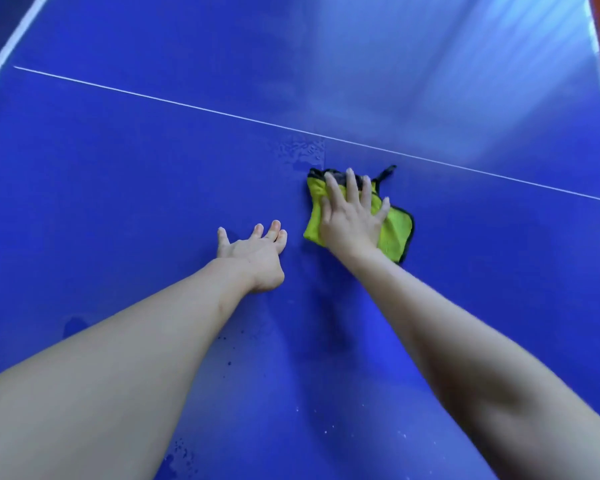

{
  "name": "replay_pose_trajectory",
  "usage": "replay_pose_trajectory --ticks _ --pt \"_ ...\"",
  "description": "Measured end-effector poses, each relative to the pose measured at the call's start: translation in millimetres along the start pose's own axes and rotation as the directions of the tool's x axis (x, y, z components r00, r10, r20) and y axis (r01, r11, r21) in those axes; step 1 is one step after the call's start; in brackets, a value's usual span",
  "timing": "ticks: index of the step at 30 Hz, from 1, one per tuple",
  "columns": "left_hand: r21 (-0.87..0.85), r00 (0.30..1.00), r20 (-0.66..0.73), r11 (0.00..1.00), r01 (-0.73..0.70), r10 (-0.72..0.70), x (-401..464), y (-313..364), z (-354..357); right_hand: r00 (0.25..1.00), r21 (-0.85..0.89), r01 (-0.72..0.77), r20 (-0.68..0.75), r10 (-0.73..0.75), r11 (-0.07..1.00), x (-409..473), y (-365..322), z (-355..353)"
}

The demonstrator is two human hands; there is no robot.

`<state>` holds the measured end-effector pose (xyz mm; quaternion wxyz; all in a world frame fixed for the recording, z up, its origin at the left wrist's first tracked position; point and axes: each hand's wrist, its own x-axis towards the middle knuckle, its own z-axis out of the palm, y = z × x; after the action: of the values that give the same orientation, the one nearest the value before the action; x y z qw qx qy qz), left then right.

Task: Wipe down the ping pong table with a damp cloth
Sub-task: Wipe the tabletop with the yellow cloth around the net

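The ping pong table (153,168) had a smooth blue top, glossy toward its far right corner, with water droplets (300,150) beading. The cloth (395,226) looked fuzzy yellow-green microfibre, black-edged.

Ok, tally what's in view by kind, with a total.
Hands: 2, left hand resting on the table, right hand pressing the cloth
Cloths: 1, yellow-green cloth
Tables: 1, blue table
Total: 4

A: Table (118,168) colour?
B: Deep blue w/ thin white line (187,106) across, wider white stripe (13,43) by far-left corner.
A: Cloth (394,230)?
B: Lime-yellow, black edging, grey bit at far end.
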<state>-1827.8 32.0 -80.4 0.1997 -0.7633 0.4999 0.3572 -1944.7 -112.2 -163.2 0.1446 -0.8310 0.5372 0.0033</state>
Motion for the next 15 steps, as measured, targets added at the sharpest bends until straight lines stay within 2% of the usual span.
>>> replay_pose_trajectory --ticks 3,7,12,15 --pt "0.013 1.000 -0.008 1.000 0.014 -0.014 4.8 1.9 2.9 0.999 0.056 -0.007 0.035 0.005 0.998 75.9 -10.3 -12.9" --pt "0.007 0.999 -0.021 1.000 0.025 -0.025 7.1 -2.1 8.5 0.998 0.009 0.051 0.024 -0.051 0.999 78.7 -5.3 -8.3" --pt "0.029 0.999 -0.024 0.999 0.037 -0.037 0.6 4.6 6.2 0.990 -0.054 0.096 -0.096 -0.101 0.994 -57.9 13.1 12.2" --pt "0.045 0.999 -0.021 0.998 0.042 -0.041 -3.8 5.0 3.2 0.987 -0.077 0.134 -0.078 -0.140 0.988 -182.7 33.3 26.0"
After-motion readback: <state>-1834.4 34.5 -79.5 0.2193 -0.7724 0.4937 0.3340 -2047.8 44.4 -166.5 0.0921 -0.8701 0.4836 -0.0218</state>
